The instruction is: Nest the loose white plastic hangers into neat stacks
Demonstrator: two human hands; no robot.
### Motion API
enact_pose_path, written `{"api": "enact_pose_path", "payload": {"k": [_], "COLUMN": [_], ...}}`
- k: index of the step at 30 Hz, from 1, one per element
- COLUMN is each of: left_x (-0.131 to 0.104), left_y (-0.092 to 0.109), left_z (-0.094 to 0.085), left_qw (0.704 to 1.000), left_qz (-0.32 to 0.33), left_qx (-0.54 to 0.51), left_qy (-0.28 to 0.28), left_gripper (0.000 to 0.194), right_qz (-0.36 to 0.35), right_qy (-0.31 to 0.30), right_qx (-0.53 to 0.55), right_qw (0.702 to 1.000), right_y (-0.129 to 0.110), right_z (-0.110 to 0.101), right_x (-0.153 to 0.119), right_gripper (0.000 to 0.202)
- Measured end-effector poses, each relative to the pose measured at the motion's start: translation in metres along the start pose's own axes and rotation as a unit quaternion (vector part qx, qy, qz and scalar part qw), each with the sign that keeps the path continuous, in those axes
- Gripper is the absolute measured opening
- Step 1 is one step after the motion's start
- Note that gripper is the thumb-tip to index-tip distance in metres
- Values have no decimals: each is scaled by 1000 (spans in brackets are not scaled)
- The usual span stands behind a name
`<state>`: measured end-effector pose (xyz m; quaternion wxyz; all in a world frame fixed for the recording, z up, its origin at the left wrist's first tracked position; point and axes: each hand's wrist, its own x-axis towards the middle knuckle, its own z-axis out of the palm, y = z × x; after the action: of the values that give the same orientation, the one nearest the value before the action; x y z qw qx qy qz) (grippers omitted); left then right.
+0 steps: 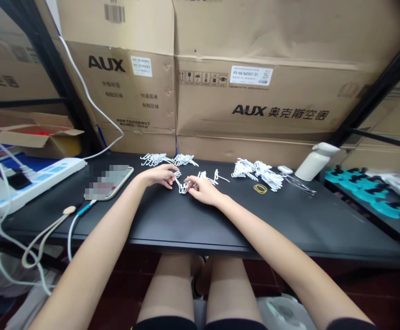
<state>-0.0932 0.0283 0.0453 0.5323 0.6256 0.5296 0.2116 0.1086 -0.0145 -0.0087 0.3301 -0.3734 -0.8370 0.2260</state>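
A small cluster of white wire-like hooks (183, 188) lies between my two hands, low over the black tabletop. My right hand (203, 190) pinches the right side of this cluster between thumb and fingers. On the other side, my left hand (161, 176) has its fingers curled, with the fingertips at the upper left end of the same hooks; its exact grip is partly hidden. Behind my left hand lie two groups of similar hooks (154, 159). A few loose hooks (216, 176) sit just beyond my right hand.
Farther right are bundled white hooks (268, 175), yellow rubber bands (260, 188), glasses (301, 183) and a tilted white bottle (316, 162). A phone (112, 182) and power strip (48, 176) lie left. Large cartons (203, 119) stand behind the black table (193, 224); teal items (361, 190) lie far right.
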Motion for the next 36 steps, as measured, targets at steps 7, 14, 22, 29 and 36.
{"api": "enact_pose_path", "payload": {"k": [7,14,22,29,36], "left_x": [2,5,7,7,4], "left_y": [-3,-6,-4,-1,0], "left_z": [-5,-11,5,15,17], "left_qw": [996,989,989,991,996], "left_qz": [2,2,-20,-24,-13], "left_qx": [-82,-131,-136,-127,-90], "left_qy": [-38,-67,-61,-20,-25], "left_gripper": [44,41,47,56,56], "right_qz": [2,1,2,2,-43], "right_qy": [1,2,3,5,-9], "right_qx": [2,-5,-8,-24,-138], "right_qw": [1000,1000,1000,1000,989], "right_y": [-1,-1,-1,-1,-13], "right_z": [0,0,1,0,-5], "right_x": [0,0,1,0,-3], "right_gripper": [30,31,30,33,33]}}
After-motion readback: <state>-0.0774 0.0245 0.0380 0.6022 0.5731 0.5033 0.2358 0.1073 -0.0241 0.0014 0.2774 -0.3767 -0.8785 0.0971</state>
